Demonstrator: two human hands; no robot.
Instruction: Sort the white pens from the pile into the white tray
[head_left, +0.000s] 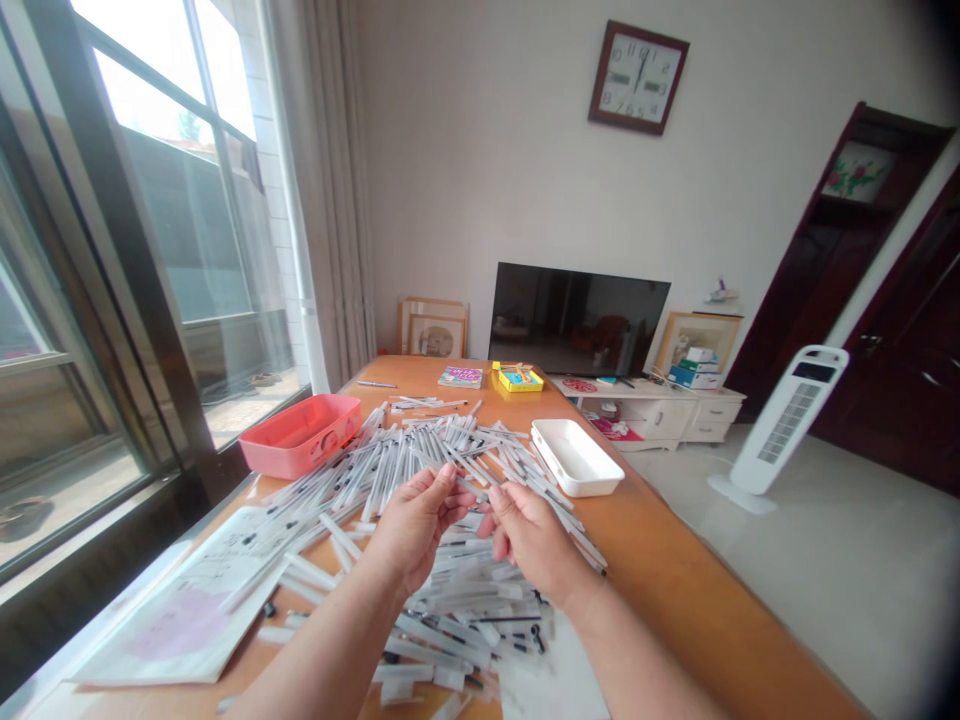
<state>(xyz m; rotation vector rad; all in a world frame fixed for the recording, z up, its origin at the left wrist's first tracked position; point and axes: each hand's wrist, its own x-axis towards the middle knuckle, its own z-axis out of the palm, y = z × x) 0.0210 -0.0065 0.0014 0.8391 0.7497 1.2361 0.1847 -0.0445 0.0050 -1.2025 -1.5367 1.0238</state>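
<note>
My left hand [417, 522] and my right hand [531, 530] meet over the middle of the table, fingers closed. Between their fingertips runs a slim, pale pen [472, 489], one end pinched by each hand; its details are blurred. Behind the hands spreads a big heap of translucent white pens [386, 460], fanned across the table. Closer to me, under my forearms, lies a second pile of clear pen barrels and caps [450, 628], with small black pieces [535, 634] among them. My forearms hide part of this pile.
A red basket [300, 436] stands left of the heap, a white tray [577, 458] right of it. A printed sheet [187, 610] lies at front left. A yellow box [517, 377] and a booklet [460, 377] sit at the table's far end.
</note>
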